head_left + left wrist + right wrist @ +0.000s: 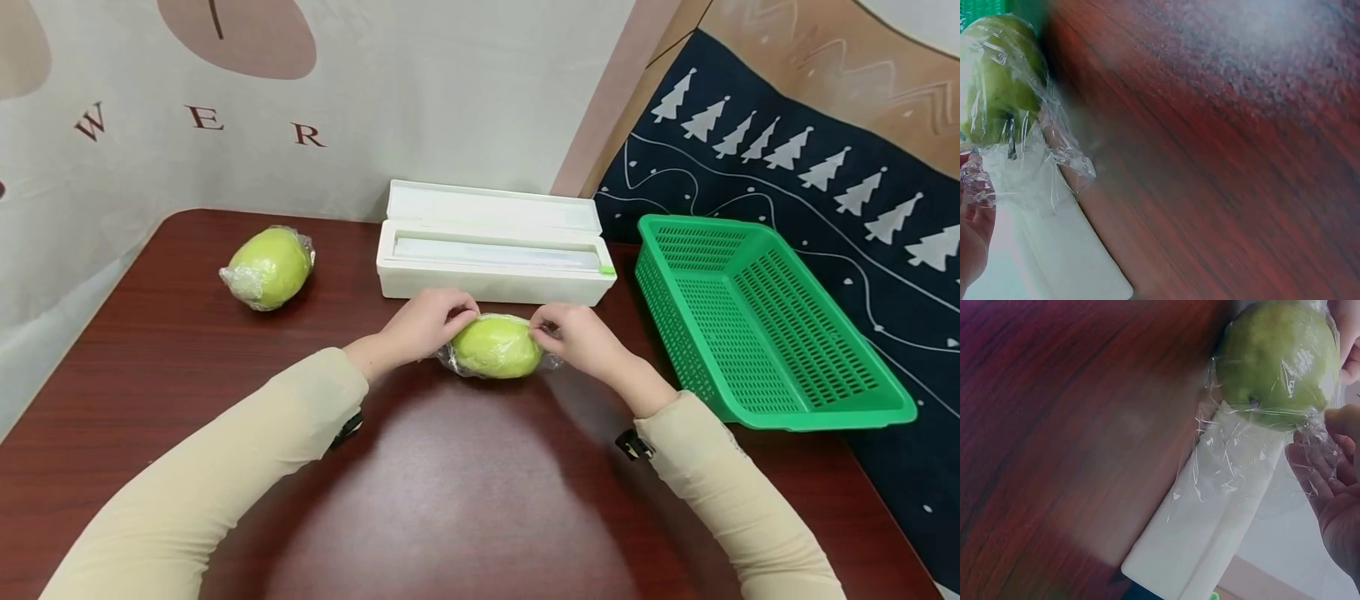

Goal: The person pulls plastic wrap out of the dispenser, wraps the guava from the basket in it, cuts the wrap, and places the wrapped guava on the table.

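A yellow-green pear (497, 347) lies on its side at the middle of the table, under loose, clear plastic wrap (1066, 156). Its dark stem shows in the left wrist view. At the left end of the pear, my left hand (431, 323) pinches the wrap near the upper edge. My right hand (581, 335) pinches the wrap at the other end, thumb and fingertips close against the fruit. Crinkled film sticks out past both ends; in the right wrist view it spreads below the pear, with the right fingers (1310, 472) behind it.
Just behind the pear stands a white wrap dispenser box (495, 282) with its lid raised. A second wrapped pear (270, 268) sits at the back left. On the right is a green plastic basket (693, 350). A curtain backs the dark red table (450, 500).
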### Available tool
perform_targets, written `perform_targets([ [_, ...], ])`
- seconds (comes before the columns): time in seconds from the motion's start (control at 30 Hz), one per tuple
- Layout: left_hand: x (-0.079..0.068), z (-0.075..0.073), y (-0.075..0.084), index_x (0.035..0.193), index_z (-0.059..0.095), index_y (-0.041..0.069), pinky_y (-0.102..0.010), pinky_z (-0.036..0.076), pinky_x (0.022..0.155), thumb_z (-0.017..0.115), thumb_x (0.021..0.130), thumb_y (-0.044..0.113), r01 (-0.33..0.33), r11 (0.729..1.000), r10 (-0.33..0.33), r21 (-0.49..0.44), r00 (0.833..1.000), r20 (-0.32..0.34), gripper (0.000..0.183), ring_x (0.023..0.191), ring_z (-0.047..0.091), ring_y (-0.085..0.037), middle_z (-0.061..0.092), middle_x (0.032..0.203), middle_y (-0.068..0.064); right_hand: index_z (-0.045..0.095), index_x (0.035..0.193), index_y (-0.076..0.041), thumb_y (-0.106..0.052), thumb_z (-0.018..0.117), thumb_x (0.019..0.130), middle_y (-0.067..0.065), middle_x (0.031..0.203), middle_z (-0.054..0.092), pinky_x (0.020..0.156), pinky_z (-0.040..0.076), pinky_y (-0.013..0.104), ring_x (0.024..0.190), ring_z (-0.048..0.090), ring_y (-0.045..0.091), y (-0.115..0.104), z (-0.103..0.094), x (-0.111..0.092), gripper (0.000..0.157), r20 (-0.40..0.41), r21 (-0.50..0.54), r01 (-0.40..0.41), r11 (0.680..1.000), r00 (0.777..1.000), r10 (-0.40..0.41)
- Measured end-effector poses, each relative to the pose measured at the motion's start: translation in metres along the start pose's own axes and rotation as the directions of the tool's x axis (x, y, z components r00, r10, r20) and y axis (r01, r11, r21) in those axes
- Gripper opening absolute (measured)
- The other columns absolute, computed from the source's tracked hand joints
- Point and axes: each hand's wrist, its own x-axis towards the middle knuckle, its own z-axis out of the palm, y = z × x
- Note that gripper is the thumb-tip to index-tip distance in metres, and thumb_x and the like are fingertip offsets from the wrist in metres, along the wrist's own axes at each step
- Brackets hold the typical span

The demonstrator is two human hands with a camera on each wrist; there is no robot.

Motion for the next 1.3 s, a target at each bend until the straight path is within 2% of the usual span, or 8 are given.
perform_targets([
  [0.17, -0.001, 0.004, 0.004, 0.092, 0.063, 0.009, -0.035, 0.048, 0.081, 0.053, 0.095, 0.016, 0.011, 0.994, -0.009, -0.104, 1.0, 0.018, 0.013, 0.086, 0.058, -0.018, 0.066, 0.09, -0.006, 0.061, 0.074, -0.007, 0.001, 0.063, 0.08, 0.002, 0.072, 0.063, 0.064, 0.049, 0.027, 0.069, 0.055, 0.012, 0.0, 0.003, 0.002, 0.01, -0.033, 0.003, -0.017, 1.0, 0.999, 0.017],
  [0.4, -0.003, 0.013, 0.013, 0.093, 0.056, 0.007, -0.033, 0.046, 0.079, 0.043, 0.098, 0.015, 0.06, 0.972, -0.035, -0.228, 0.993, 0.112, 0.016, 0.084, 0.054, -0.019, 0.06, 0.088, -0.008, 0.062, 0.073, -0.005, 0.001, 0.061, 0.079, 0.004, 0.067, 0.063, 0.057, 0.045, 0.024, 0.062, 0.053, 0.011, -0.001, 0.004, 0.005, 0.009, -0.076, -0.021, -0.088, 0.996, 0.993, 0.086],
  [0.6, -0.003, 0.02, 0.018, 0.107, 0.051, 0.007, -0.032, 0.045, 0.078, 0.063, 0.087, 0.035, 0.177, 0.96, -0.133, -0.216, 0.969, 0.207, 0.036, 0.082, 0.052, -0.019, 0.052, 0.086, -0.007, 0.061, 0.073, -0.005, 0.002, 0.061, 0.079, 0.007, 0.07, 0.063, 0.059, 0.049, 0.028, 0.064, 0.058, 0.015, -0.005, 0.007, 0.004, 0.009, -0.094, -0.079, -0.083, 0.993, 0.993, 0.075],
  [0.73, -0.002, 0.021, 0.018, 0.112, 0.054, 0.01, -0.035, 0.047, 0.085, 0.067, 0.083, 0.036, 0.213, 0.944, -0.16, -0.25, 0.963, 0.216, 0.041, 0.092, 0.057, -0.021, 0.061, 0.098, -0.01, 0.064, 0.088, -0.001, 0.001, 0.061, 0.081, 0.009, 0.074, 0.066, 0.06, 0.051, 0.03, 0.066, 0.061, 0.018, -0.008, 0.006, 0.006, 0.008, -0.069, -0.083, -0.126, 0.989, 0.99, 0.12],
  [0.9, -0.004, 0.018, 0.017, 0.115, 0.054, 0.012, -0.037, 0.045, 0.092, 0.07, 0.081, 0.035, 0.225, 0.928, -0.157, -0.298, 0.959, 0.236, 0.044, 0.102, 0.056, -0.022, 0.061, 0.111, -0.009, 0.07, 0.092, 0.001, 0.002, 0.059, 0.08, 0.011, 0.08, 0.068, 0.063, 0.052, 0.031, 0.07, 0.061, 0.019, -0.01, 0.005, 0.008, 0.016, -0.046, -0.112, -0.123, 0.986, 0.992, 0.119],
  [1.0, -0.006, 0.015, 0.015, 0.114, 0.051, 0.01, -0.032, 0.044, 0.085, 0.076, 0.075, 0.029, 0.2, 0.93, -0.122, -0.307, 0.959, 0.254, 0.05, 0.092, 0.053, -0.019, 0.056, 0.097, -0.007, 0.072, 0.082, -0.001, 0.002, 0.06, 0.079, 0.01, 0.078, 0.067, 0.064, 0.052, 0.031, 0.07, 0.061, 0.019, -0.009, 0.005, 0.009, 0.013, -0.046, -0.11, -0.119, 0.987, 0.992, 0.115],
  [1.13, -0.007, 0.013, 0.01, 0.11, 0.051, 0.005, -0.025, 0.039, 0.073, 0.078, 0.074, 0.019, 0.141, 0.933, -0.059, -0.33, 0.968, 0.246, 0.047, 0.076, 0.044, -0.013, 0.044, 0.082, -0.001, 0.072, 0.082, -0.001, 0.002, 0.06, 0.08, 0.01, 0.08, 0.068, 0.066, 0.052, 0.031, 0.073, 0.062, 0.02, -0.008, 0.004, 0.009, 0.013, -0.037, -0.092, -0.133, 0.987, 0.991, 0.13],
  [1.3, -0.007, 0.011, 0.003, 0.108, 0.057, -0.002, -0.022, 0.042, 0.07, 0.07, 0.081, 0.011, 0.151, 0.897, -0.055, -0.416, 0.971, 0.233, 0.032, 0.071, 0.047, -0.009, 0.049, 0.076, 0.001, 0.072, 0.083, -0.001, 0.002, 0.059, 0.081, 0.01, 0.083, 0.069, 0.069, 0.053, 0.032, 0.075, 0.064, 0.021, -0.007, 0.005, 0.01, 0.013, -0.015, -0.086, -0.126, 0.988, 0.992, 0.125],
])
